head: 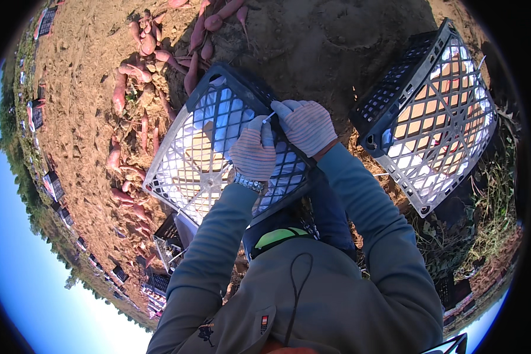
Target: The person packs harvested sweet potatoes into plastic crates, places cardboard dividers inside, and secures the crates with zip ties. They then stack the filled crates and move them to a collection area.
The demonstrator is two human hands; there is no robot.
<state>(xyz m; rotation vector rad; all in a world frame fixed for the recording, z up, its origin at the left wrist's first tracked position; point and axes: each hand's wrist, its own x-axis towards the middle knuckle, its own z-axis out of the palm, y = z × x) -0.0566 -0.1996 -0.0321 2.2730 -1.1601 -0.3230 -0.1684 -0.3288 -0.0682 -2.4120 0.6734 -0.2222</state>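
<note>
My left hand [253, 150], in a striped knit work glove, pinches a white cable tie [269, 117] at the edge of a black plastic crate [210, 182]. My right hand [309, 126], gloved alike, has its fingertips on the same tie from the other side. The tie's lower run is hidden by my fingers and the crate's rim. The crate's lattice face is towards me; through its openings show white wrapping and a tan, cardboard-like sheet. A metal-band watch [250, 182] sits on my left wrist.
A second lattice crate [444, 117] with similar contents stands tilted at the right, a white tie sticking out of its corner. Sweet potatoes [120, 90] lie on the soil along the left. More crates [35, 115] stand far off in the field. Cut vines [491, 217] lie at the right.
</note>
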